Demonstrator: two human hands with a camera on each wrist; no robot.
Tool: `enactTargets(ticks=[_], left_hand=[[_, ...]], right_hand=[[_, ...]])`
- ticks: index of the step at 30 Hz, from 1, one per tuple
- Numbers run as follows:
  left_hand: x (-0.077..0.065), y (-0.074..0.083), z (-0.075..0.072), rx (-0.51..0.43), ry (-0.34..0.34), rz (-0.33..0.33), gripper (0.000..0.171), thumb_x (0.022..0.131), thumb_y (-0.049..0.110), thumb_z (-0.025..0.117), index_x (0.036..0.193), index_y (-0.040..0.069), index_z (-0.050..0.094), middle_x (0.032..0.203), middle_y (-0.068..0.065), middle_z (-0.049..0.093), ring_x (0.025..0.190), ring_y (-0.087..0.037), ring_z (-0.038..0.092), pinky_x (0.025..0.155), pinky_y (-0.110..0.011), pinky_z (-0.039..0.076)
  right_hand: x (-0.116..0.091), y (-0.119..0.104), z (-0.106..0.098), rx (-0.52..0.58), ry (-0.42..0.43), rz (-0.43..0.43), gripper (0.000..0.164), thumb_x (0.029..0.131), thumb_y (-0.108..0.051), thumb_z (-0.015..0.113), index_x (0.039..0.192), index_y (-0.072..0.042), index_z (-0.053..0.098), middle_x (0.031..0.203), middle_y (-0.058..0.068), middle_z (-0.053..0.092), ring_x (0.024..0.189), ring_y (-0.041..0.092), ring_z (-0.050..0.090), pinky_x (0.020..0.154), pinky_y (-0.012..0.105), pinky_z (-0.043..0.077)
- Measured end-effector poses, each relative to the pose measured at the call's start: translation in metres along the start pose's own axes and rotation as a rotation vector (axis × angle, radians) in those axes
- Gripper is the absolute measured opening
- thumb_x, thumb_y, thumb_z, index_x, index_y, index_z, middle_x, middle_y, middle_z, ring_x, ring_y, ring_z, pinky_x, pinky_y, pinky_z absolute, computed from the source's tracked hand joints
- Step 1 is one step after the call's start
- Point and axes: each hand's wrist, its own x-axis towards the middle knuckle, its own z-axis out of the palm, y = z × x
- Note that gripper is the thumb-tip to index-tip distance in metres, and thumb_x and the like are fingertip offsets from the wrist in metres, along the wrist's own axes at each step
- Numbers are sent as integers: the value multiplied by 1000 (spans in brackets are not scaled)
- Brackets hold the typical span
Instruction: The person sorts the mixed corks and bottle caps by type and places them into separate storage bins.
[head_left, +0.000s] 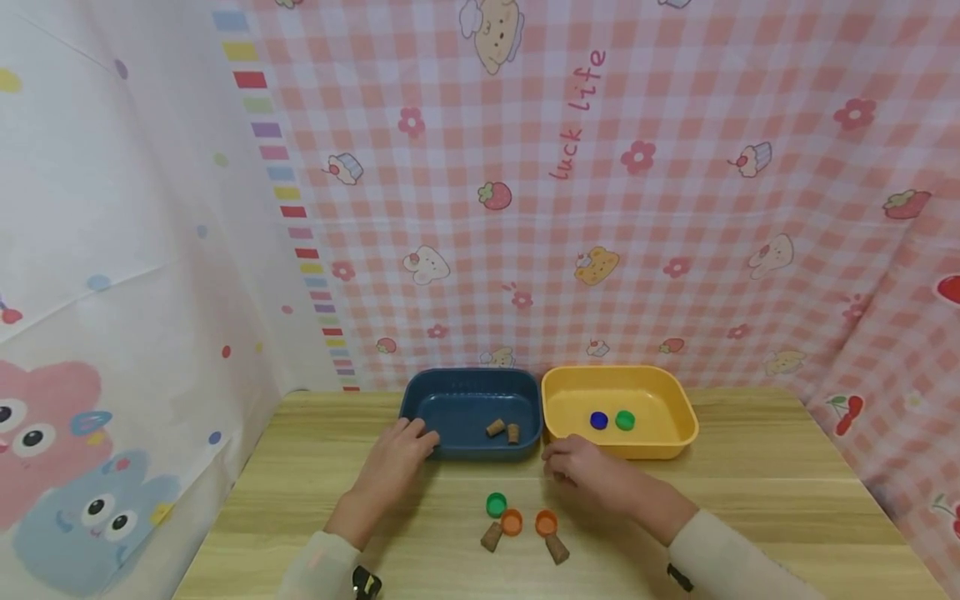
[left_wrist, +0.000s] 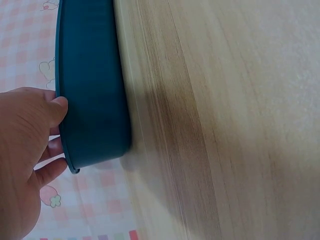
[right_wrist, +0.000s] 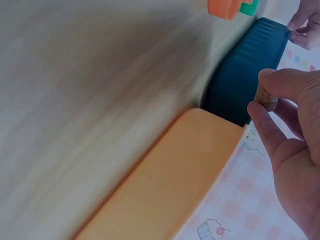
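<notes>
My left hand point(head_left: 399, 457) holds the near-left corner of a dark blue tray point(head_left: 472, 455), the thumb at its rim in the left wrist view. Two corks point(head_left: 495, 427) lie inside that tray toward its right end. In the right wrist view, my right hand point(right_wrist: 299, 117) pinches a cork point(right_wrist: 266, 98) between thumb and fingertips. The head view shows this hand at the near-left corner of a yellow tray point(head_left: 660, 452). A blue cap point(head_left: 598, 421) and a green cap point(head_left: 625, 420) sit in the yellow tray.
On the table in front of the trays lie a green cap point(head_left: 497, 505), two orange caps point(head_left: 512, 522) and two corks point(head_left: 557, 549). Both trays stand side by side at the back edge, against a pink checked cloth point(head_left: 675, 208). White cloth point(head_left: 187, 250) hangs at the left.
</notes>
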Motion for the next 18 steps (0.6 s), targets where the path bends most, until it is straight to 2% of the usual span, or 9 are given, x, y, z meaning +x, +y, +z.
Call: enactTargets(ticks=[8, 13, 18], left_hand=[[2, -3, 0, 2, -3, 2, 12, 89, 6, 79, 90, 15, 70, 81, -1, 55, 72, -20, 44, 66, -32, 40], [2, -3, 1, 7, -9, 6, 12, 88, 6, 79, 91, 14, 71, 81, -1, 56, 72, -20, 44, 65, -31, 40], [0, -1, 1, 7, -2, 11, 14, 87, 4, 80, 92, 14, 71, 81, -1, 56, 72, -20, 44, 65, -31, 39]], right_hand=[[14, -1, -12, -71, 55, 7, 16, 87, 1, 78, 100, -8, 77, 115, 6, 72, 101, 19, 66, 88, 30, 58], [22, -3, -14, -67, 84, 11, 14, 89, 2, 76, 100, -7, 77, 116, 7, 72, 103, 21, 67, 89, 32, 58], [31, -4, -16, -91, 136, -36, 18, 87, 3, 76, 101, -7, 76, 114, 8, 72, 102, 22, 68, 88, 31, 58]])
